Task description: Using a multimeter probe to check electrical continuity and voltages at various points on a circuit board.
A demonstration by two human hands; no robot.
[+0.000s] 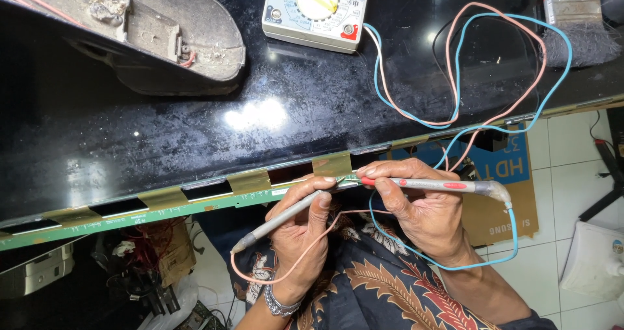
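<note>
My left hand [300,239] grips a grey test probe [279,221] with a pink lead, its tip touching the long green circuit strip [162,212] along the near edge of a big black glossy panel [260,122]. My right hand [416,203] holds a second grey probe with red bands [448,186] and a blue lead, its tip on the same spot of the strip. Both leads [455,63] loop over the panel to a pale analogue multimeter [316,10] at the far edge.
A dusty dark plastic stand part [143,31] lies on the panel at the upper left. A red-handled brush [578,18] sits at the upper right. Below the panel edge are a cardboard box [500,200], tangled cables [143,271], a white object [595,258] and tiled floor.
</note>
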